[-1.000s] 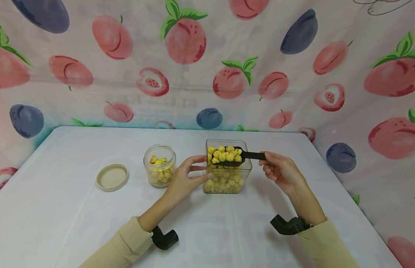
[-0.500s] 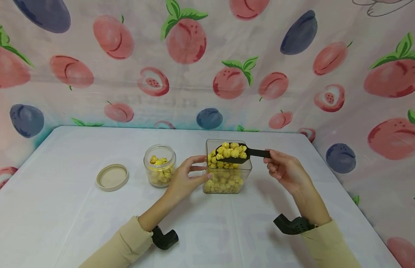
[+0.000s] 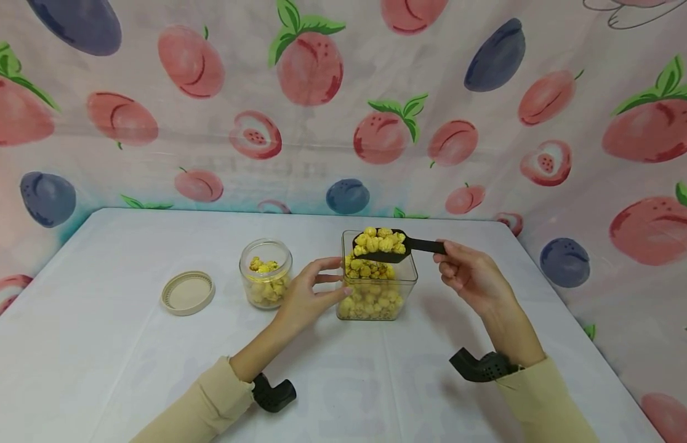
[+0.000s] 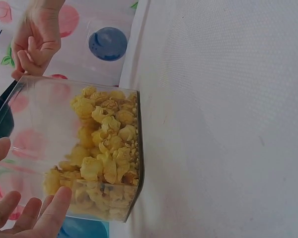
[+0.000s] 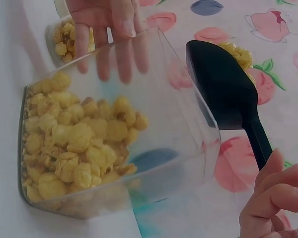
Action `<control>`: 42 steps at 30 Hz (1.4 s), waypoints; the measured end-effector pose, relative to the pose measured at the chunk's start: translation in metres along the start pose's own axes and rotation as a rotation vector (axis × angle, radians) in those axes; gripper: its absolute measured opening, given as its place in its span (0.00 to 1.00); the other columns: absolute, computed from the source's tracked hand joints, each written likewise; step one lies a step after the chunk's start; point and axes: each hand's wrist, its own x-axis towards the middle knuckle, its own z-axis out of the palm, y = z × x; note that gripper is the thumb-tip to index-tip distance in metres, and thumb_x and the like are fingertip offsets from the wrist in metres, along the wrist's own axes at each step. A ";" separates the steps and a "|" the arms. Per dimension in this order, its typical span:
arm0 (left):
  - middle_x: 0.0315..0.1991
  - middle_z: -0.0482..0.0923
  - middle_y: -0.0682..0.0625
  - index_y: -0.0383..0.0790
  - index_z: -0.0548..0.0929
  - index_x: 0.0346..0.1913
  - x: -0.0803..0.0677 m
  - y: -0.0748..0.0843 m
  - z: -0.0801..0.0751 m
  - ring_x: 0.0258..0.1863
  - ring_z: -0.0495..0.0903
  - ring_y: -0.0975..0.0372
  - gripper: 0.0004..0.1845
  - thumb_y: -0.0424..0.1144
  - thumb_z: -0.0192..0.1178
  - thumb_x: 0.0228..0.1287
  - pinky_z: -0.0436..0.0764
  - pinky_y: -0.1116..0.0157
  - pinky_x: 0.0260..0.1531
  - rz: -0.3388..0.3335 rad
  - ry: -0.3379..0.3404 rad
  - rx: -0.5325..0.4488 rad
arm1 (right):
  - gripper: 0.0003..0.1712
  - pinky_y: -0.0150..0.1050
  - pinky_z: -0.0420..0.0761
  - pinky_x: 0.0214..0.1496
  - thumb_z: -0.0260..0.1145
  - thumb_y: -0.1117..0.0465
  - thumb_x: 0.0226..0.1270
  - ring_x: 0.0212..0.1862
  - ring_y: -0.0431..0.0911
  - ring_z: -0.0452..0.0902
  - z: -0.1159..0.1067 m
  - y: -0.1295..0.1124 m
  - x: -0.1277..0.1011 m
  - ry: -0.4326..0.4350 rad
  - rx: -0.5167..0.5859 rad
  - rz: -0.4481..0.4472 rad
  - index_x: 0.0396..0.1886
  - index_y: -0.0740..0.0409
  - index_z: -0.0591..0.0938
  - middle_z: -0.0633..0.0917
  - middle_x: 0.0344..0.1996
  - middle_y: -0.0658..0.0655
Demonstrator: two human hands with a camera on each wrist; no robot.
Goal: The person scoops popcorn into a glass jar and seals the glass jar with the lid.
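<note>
1. Left hand (image 3: 303, 299), centre frame, steadies the square clear container (image 3: 377, 295) with straight fingers
2. Right hand (image 3: 470, 278), fingers curled, pinches the black scoop (image 3: 396, 247) heaped with yellow popcorn (image 3: 378, 240) above the container
3. Round jar (image 3: 265, 281) and lid (image 3: 187, 292) sit left of centre

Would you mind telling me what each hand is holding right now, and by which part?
The right hand holds the black scoop, heaped with popcorn, by the end of its handle. The left hand steadies the clear square container, fingers against its left wall.
</note>
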 end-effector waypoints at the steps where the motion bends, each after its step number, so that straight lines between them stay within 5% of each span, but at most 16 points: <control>1: 0.60 0.71 0.53 0.51 0.72 0.61 0.000 0.000 0.000 0.53 0.77 0.56 0.29 0.43 0.68 0.54 0.82 0.59 0.44 -0.001 0.002 0.002 | 0.14 0.27 0.66 0.20 0.47 0.64 0.74 0.20 0.40 0.69 0.001 0.000 0.001 -0.001 0.003 0.001 0.38 0.60 0.80 0.85 0.23 0.54; 17: 0.61 0.71 0.52 0.48 0.72 0.60 0.001 -0.001 0.001 0.54 0.77 0.54 0.28 0.42 0.67 0.55 0.82 0.59 0.44 -0.002 -0.005 -0.010 | 0.13 0.28 0.64 0.20 0.48 0.64 0.74 0.19 0.40 0.66 0.030 0.001 0.018 -0.027 -0.011 0.002 0.37 0.61 0.80 0.85 0.22 0.54; 30: 0.63 0.68 0.47 0.41 0.69 0.62 -0.010 0.002 -0.014 0.59 0.71 0.52 0.29 0.39 0.65 0.57 0.77 0.59 0.55 0.028 -0.041 -0.033 | 0.11 0.28 0.62 0.20 0.50 0.62 0.73 0.20 0.40 0.65 0.047 0.002 0.027 -0.017 -0.036 0.018 0.38 0.60 0.79 0.84 0.21 0.54; 34: 0.60 0.70 0.49 0.43 0.71 0.60 -0.018 0.003 -0.024 0.58 0.72 0.53 0.26 0.38 0.64 0.58 0.77 0.59 0.55 0.080 -0.023 0.040 | 0.11 0.29 0.62 0.20 0.50 0.62 0.73 0.20 0.40 0.65 0.052 0.003 0.029 -0.019 -0.032 0.017 0.37 0.60 0.80 0.84 0.21 0.54; 42: 0.53 0.77 0.50 0.43 0.78 0.54 -0.037 0.000 -0.051 0.52 0.77 0.63 0.21 0.33 0.66 0.55 0.80 0.62 0.50 0.318 0.097 0.162 | 0.11 0.28 0.62 0.20 0.49 0.63 0.73 0.19 0.40 0.66 0.062 0.006 0.035 -0.032 -0.037 0.015 0.37 0.59 0.78 0.84 0.20 0.54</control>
